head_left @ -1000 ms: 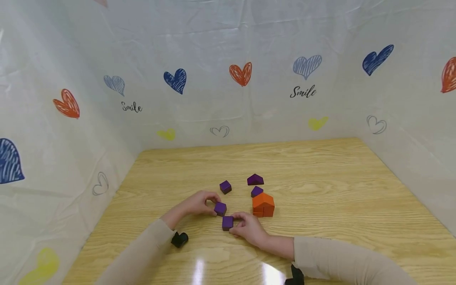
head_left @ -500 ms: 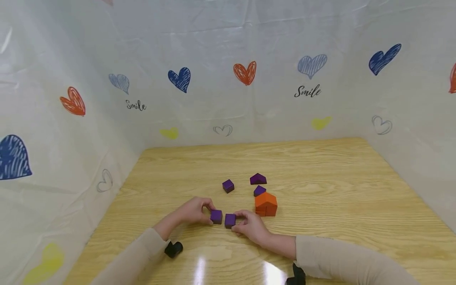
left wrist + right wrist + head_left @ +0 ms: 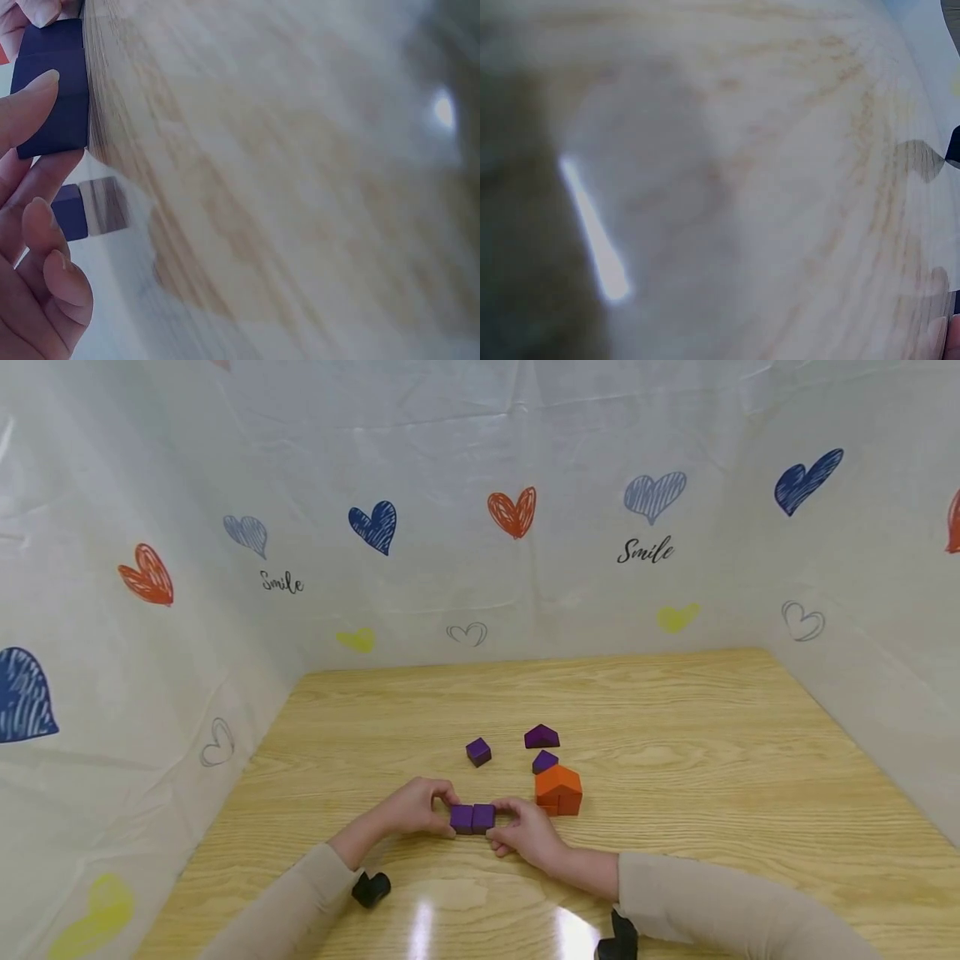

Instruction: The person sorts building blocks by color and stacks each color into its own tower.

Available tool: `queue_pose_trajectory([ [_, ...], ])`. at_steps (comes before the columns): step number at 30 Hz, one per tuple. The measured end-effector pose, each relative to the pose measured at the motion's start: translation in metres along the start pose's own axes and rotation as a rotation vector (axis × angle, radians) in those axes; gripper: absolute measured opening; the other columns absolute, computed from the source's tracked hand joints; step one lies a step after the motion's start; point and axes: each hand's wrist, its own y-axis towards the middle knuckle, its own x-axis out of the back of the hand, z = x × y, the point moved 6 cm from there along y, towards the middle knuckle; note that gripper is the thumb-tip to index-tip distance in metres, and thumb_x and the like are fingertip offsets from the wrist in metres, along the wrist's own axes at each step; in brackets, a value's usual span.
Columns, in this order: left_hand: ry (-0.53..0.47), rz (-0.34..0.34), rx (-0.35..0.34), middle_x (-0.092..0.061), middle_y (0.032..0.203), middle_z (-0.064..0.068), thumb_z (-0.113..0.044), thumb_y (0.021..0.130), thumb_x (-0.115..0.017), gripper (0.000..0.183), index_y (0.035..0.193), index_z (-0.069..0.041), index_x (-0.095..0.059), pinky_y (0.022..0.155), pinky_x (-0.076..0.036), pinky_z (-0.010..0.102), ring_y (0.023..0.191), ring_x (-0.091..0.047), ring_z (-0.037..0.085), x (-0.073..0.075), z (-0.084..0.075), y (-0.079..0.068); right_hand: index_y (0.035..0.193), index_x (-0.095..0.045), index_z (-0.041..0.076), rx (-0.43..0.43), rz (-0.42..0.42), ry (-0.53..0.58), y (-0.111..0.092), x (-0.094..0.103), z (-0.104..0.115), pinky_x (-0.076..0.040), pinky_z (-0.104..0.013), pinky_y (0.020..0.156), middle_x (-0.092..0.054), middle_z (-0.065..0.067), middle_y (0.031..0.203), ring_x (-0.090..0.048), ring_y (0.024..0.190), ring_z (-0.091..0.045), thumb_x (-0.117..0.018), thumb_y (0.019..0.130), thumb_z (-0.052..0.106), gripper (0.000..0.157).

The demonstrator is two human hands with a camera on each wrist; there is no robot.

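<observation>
Two purple cube blocks stand side by side on the wooden table, their facing sides touching or nearly so. My left hand (image 3: 408,807) pinches the left cube (image 3: 461,820) between thumb and fingers. From the other side, my right hand (image 3: 531,837) grips the right cube (image 3: 484,818). In the left wrist view the left thumb lies on the near face of the left cube (image 3: 67,120), and the right cube (image 3: 64,34) sits just beyond it. Only a sliver of right-hand fingers (image 3: 952,341) shows at the right wrist view's lower corner; its cube is hardly visible there.
Behind the hands lies another purple cube (image 3: 478,752). An orange house-shaped block stack (image 3: 558,792) stands to the right, partly hiding a small pointed purple block (image 3: 545,762). Further back is a wider peaked purple block (image 3: 542,737). A heart-printed sheet (image 3: 420,593) surrounds the table (image 3: 675,735).
The left hand first drew its cube nearer and leftward, then moved it right against the other cube. The right hand shifted its cube slightly away from the body. The gap between the cubes has closed.
</observation>
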Motion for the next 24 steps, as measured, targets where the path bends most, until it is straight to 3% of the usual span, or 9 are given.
queue_pose_trajectory([
  [10, -0.014, -0.002, 0.007, -0.066, 0.093, 0.000, -0.020, 0.068, -0.081, 0.029, 0.090, -0.013, -0.063, 0.058, -0.038, 0.023, 0.068, -0.046, 0.010, -0.0001, 0.0011, 0.0008, 0.119, -0.044, -0.019, 0.001, 0.008, 0.001, -0.0005, 0.0006, 0.0015, -0.053, -0.035, 0.055, -0.063, -0.030, 0.074, -0.064, 0.057, -0.021, -0.062, 0.079, -0.010, 0.045],
  [15, 0.026, -0.009, 0.009, -0.066, 0.091, -0.002, -0.022, 0.067, -0.081, 0.029, 0.089, -0.014, -0.063, 0.066, -0.041, 0.025, 0.077, -0.052, 0.010, 0.0001, -0.0008, 0.0008, 0.120, -0.044, -0.018, 0.005, 0.004, -0.002, -0.0004, 0.0009, 0.0013, -0.053, -0.036, 0.055, -0.063, -0.031, 0.074, -0.064, 0.057, -0.022, -0.062, 0.079, -0.009, 0.045],
  [24, 0.058, -0.024, 0.017, -0.066, 0.089, -0.003, -0.023, 0.066, -0.082, 0.030, 0.088, -0.014, -0.064, 0.071, -0.042, 0.026, 0.083, -0.056, 0.011, -0.0012, -0.0017, 0.0004, 0.120, -0.045, -0.018, -0.001, 0.010, 0.017, 0.0007, 0.0012, -0.0023, -0.053, -0.032, 0.056, -0.064, -0.027, 0.073, -0.063, 0.056, -0.013, -0.061, 0.080, -0.008, 0.044],
])
